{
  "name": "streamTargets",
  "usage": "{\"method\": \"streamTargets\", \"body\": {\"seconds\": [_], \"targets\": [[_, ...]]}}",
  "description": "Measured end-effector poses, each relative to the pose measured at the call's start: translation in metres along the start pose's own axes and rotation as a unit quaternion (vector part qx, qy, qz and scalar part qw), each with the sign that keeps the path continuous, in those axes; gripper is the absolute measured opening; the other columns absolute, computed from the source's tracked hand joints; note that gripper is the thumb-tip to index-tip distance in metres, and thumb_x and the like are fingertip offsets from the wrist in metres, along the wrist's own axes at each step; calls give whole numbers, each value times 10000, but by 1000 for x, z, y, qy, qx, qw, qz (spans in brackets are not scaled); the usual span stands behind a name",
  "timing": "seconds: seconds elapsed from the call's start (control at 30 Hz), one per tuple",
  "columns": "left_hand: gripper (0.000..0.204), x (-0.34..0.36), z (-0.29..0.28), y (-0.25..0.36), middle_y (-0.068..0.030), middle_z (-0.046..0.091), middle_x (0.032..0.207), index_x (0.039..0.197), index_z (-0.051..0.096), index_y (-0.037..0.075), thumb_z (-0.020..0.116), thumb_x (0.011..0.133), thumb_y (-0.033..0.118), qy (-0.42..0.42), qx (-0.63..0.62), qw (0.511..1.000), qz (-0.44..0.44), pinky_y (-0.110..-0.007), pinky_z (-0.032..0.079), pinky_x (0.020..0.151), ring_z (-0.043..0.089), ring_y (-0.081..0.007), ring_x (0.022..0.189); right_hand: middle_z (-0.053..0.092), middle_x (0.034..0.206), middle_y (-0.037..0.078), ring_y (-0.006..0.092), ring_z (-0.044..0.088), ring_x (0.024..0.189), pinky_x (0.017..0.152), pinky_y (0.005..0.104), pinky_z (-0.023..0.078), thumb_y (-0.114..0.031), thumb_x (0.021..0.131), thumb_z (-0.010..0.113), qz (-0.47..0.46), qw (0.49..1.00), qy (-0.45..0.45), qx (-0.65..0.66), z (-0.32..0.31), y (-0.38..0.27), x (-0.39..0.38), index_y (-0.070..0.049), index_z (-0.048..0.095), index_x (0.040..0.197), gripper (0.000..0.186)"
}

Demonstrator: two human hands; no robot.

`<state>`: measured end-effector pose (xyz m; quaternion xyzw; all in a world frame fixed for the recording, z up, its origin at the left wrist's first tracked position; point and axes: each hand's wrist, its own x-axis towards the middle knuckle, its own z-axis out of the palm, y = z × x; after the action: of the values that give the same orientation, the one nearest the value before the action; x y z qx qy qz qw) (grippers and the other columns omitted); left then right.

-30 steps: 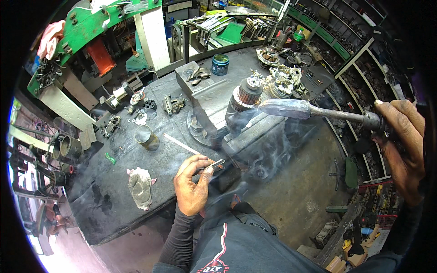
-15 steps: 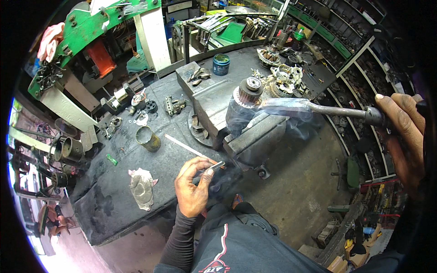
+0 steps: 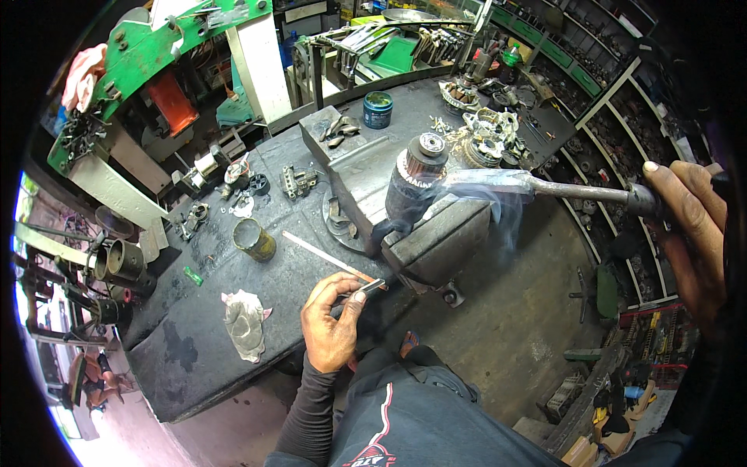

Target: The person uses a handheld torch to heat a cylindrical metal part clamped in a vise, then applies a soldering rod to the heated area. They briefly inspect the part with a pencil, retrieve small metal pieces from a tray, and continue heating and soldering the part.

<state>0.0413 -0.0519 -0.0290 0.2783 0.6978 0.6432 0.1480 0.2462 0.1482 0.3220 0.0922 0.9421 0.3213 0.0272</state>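
Note:
A motor armature (image 3: 411, 189) stands upright in the jaws of a bench vise (image 3: 440, 243), its copper commutator and bearing on top. My right hand (image 3: 689, 214) is closed round the handle end of a large soldering iron (image 3: 580, 189). The iron's broad metal head rests against the armature's commutator side, and smoke drifts beneath it. Closer to me, my left hand (image 3: 330, 330) pinches a short thin metal stick (image 3: 373, 286) between thumb and fingers, apart from the armature. A long flat strip (image 3: 323, 254) lies on the bench just beyond that hand.
On the dark workbench (image 3: 226, 381) are a grimy rag (image 3: 244, 327), an open tin (image 3: 254, 238), a blue tub (image 3: 377, 110) and loose motor parts (image 3: 298, 181). Dismantled housings (image 3: 492, 136) sit beyond the vise. Shelves of parts (image 3: 615, 148) line the right side.
The smoke has shifted to a rising wisp right of the vise. Both hands and the iron stay nearly where they were; the view has moved slightly.

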Motion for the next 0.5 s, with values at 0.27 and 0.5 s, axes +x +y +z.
{"method": "streamTargets", "body": {"seconds": [0.27,0.5], "targets": [[133,0,1,0,-122,692,1080,993,696,-45,732,895,36,-6,-3,1000,-6,-322,499,942,650,-207,1023,635,1267,243,351,672,1160,997,395,580,129,806,732,-2,999,-27,20,2,4,1,6,556,1405,636],[119,0,4,-4,-89,660,1002,997,691,-48,725,905,20,4,-3,1000,-13,-285,496,879,630,-166,954,626,1283,244,349,665,1163,987,391,584,139,813,717,12,998,-23,62,8,12,-16,2,527,1444,673]]}}
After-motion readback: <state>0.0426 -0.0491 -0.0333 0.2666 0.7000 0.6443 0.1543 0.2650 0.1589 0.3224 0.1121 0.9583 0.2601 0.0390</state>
